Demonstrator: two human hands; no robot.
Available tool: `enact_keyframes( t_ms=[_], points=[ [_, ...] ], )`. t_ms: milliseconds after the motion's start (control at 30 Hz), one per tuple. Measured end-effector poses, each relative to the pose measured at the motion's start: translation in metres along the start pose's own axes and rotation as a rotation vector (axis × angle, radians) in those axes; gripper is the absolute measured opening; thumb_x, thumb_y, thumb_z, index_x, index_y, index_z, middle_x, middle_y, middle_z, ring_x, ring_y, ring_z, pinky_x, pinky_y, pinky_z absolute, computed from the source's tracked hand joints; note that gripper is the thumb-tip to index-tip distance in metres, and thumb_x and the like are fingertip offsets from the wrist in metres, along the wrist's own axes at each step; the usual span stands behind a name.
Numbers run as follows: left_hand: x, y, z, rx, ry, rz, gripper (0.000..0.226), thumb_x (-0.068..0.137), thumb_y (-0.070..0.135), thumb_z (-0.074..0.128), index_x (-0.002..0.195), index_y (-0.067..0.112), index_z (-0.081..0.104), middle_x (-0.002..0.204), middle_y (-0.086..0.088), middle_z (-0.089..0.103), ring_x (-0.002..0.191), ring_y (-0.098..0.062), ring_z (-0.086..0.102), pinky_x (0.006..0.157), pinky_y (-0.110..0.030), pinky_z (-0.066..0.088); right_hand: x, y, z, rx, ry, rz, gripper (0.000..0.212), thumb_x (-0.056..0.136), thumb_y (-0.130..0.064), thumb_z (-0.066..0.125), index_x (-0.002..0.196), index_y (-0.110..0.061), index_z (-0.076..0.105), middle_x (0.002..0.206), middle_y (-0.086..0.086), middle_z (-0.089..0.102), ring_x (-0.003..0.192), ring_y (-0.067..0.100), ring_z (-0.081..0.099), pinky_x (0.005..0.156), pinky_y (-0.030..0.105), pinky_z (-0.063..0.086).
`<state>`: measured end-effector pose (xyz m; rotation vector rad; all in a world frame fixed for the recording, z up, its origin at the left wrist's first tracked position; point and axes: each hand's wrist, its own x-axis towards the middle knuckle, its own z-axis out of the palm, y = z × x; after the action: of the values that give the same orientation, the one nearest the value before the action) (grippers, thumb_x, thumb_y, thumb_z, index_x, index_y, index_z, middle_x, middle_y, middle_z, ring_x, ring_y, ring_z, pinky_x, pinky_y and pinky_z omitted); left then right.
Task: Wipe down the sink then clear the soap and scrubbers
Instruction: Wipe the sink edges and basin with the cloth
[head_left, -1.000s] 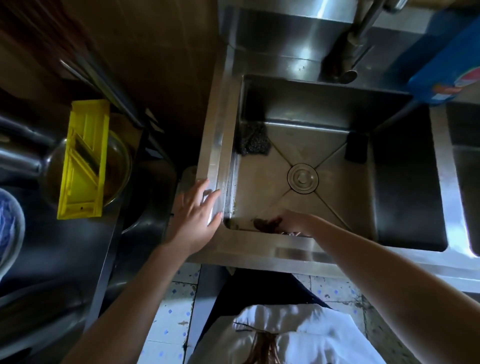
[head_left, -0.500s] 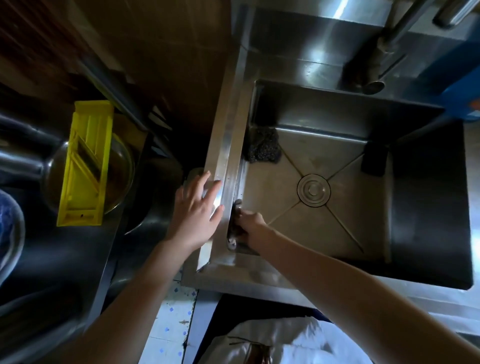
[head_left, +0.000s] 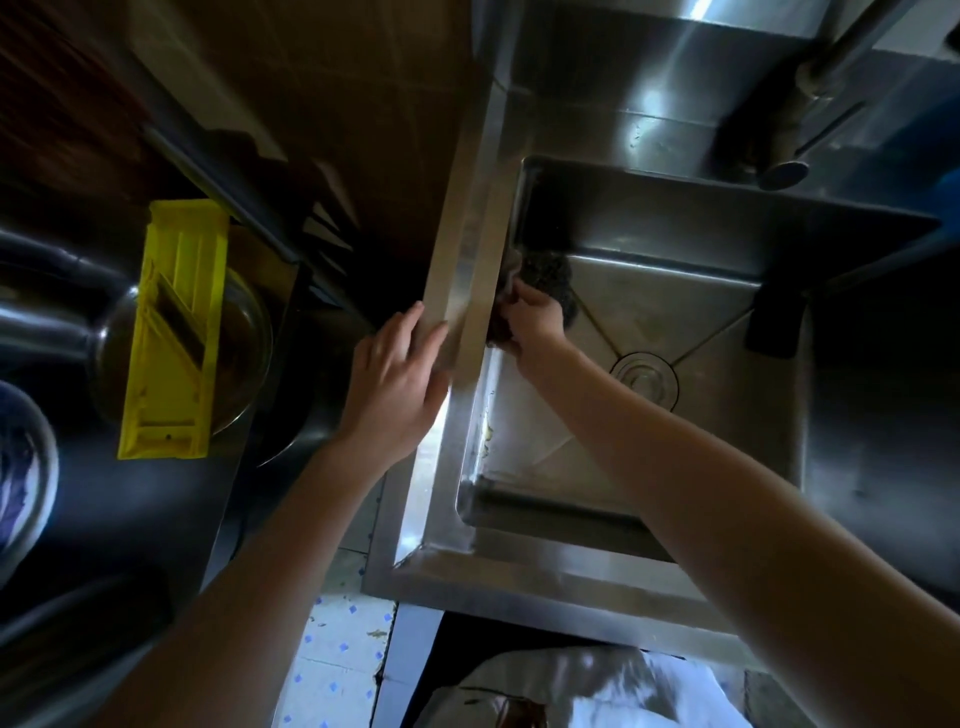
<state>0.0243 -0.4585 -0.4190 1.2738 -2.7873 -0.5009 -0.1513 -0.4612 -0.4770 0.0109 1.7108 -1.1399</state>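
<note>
A steel sink (head_left: 613, 577) fills the right half of the view, with a round drain (head_left: 644, 382) in its floor. My right hand (head_left: 532, 325) is inside the basin, shut on a dark cloth (head_left: 501, 322) pressed against the left inner wall. Just beyond it a dark wire scrubber (head_left: 553, 278) lies in the far left corner. A black sponge (head_left: 774, 325) leans at the far right of the basin floor. My left hand (head_left: 395, 382) rests flat on the sink's left rim, fingers spread.
A faucet spout (head_left: 779, 174) hangs over the far side of the basin. Left of the sink, a yellow slicer (head_left: 174, 332) lies across a glass bowl (head_left: 244, 343) on a dark counter. Tiled floor (head_left: 337, 654) shows below.
My right hand with the cloth has slid from the near edge of the basin along the left wall toward the far corner, reaching the wire scrubber. My left hand stayed on the rim.
</note>
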Motion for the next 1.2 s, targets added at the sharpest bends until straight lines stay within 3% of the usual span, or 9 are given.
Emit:
enact_keyframes(
  t_ms=[100, 300, 500, 633, 700, 833, 900, 1067, 1200],
  points=[
    [0.006, 0.002, 0.002, 0.001, -0.013, -0.016, 0.047, 0.089, 0.024, 0.057, 0.134, 0.015, 0.048, 0.148, -0.017, 0.034, 0.132, -0.035, 0.037, 0.105, -0.049, 0.032, -0.013, 0.038, -0.003, -0.179, 0.046, 0.117, 0.022, 0.090, -0.008, 0.055, 0.107, 0.003, 0.063, 0.103, 0.021, 0.069, 0.087, 0.031, 0.068, 0.069, 0.040, 0.056],
    [0.014, 0.006, 0.006, 0.040, -0.045, -0.022, 0.047, 0.088, 0.021, 0.059, 0.132, 0.013, 0.050, 0.147, -0.019, 0.035, 0.131, -0.038, 0.038, 0.103, -0.051, 0.034, -0.061, 0.125, -0.014, -0.389, -0.085, 0.199, 0.030, 0.091, -0.004, 0.050, 0.117, -0.007, 0.064, 0.117, 0.017, 0.065, 0.109, 0.033, 0.062, 0.097, 0.044, 0.050],
    [0.023, 0.005, 0.006, 0.049, -0.043, -0.020, 0.049, 0.088, 0.020, 0.058, 0.135, 0.014, 0.048, 0.148, -0.019, 0.034, 0.132, -0.038, 0.038, 0.103, -0.052, 0.034, -0.045, 0.092, -0.010, -0.243, -0.024, 0.168, 0.032, 0.086, 0.010, 0.043, 0.103, -0.001, 0.069, 0.101, 0.023, 0.069, 0.093, 0.038, 0.068, 0.081, 0.050, 0.057],
    [0.032, 0.005, 0.007, 0.045, -0.040, -0.026, 0.050, 0.089, 0.022, 0.058, 0.137, 0.018, 0.044, 0.149, -0.016, 0.033, 0.133, -0.035, 0.037, 0.105, -0.049, 0.033, -0.023, 0.028, -0.008, -0.247, 0.001, -0.091, 0.014, 0.088, 0.004, 0.052, 0.093, 0.003, 0.065, 0.096, 0.028, 0.068, 0.084, 0.033, 0.066, 0.078, 0.048, 0.056],
    [0.036, 0.004, 0.006, 0.048, -0.034, -0.013, 0.050, 0.089, 0.023, 0.058, 0.137, 0.019, 0.042, 0.149, -0.015, 0.032, 0.133, -0.034, 0.036, 0.106, -0.048, 0.033, -0.016, -0.006, -0.007, -0.146, -0.021, -0.200, 0.020, 0.086, 0.010, 0.051, 0.086, -0.005, 0.065, 0.096, 0.026, 0.067, 0.084, 0.030, 0.066, 0.078, 0.044, 0.055],
    [0.044, 0.001, 0.003, 0.048, -0.024, -0.003, 0.051, 0.090, 0.026, 0.055, 0.138, 0.017, 0.041, 0.148, -0.016, 0.033, 0.133, -0.034, 0.036, 0.106, -0.048, 0.034, -0.011, -0.043, -0.011, 0.013, -0.109, -0.285, 0.044, 0.089, 0.005, 0.054, 0.090, -0.039, 0.060, 0.096, -0.004, 0.067, 0.095, 0.020, 0.068, 0.081, 0.036, 0.058],
    [0.047, 0.001, 0.001, 0.040, -0.016, -0.003, 0.049, 0.090, 0.025, 0.056, 0.136, 0.018, 0.043, 0.147, -0.016, 0.034, 0.132, -0.034, 0.037, 0.105, -0.048, 0.034, -0.009, -0.037, -0.013, 0.033, -0.128, -0.275, 0.039, 0.089, 0.005, 0.055, 0.095, -0.033, 0.060, 0.095, -0.005, 0.067, 0.094, 0.019, 0.068, 0.081, 0.033, 0.058],
    [0.055, 0.001, 0.000, 0.057, -0.039, -0.017, 0.046, 0.091, 0.025, 0.054, 0.136, 0.017, 0.043, 0.150, -0.016, 0.030, 0.136, -0.033, 0.032, 0.109, -0.047, 0.029, -0.015, 0.028, -0.016, 0.023, -0.141, -0.130, 0.020, 0.088, 0.012, 0.051, 0.100, 0.000, 0.060, 0.094, 0.017, 0.061, 0.088, 0.027, 0.063, 0.076, 0.036, 0.058],
    [0.062, 0.001, 0.001, 0.051, -0.041, -0.009, 0.047, 0.091, 0.024, 0.054, 0.136, 0.015, 0.044, 0.149, -0.017, 0.031, 0.136, -0.035, 0.032, 0.108, -0.048, 0.028, -0.039, 0.088, -0.021, -0.133, -0.115, -0.068, 0.030, 0.086, 0.010, 0.054, 0.110, -0.004, 0.065, 0.096, 0.009, 0.064, 0.089, 0.019, 0.061, 0.081, 0.036, 0.055]
  ],
)
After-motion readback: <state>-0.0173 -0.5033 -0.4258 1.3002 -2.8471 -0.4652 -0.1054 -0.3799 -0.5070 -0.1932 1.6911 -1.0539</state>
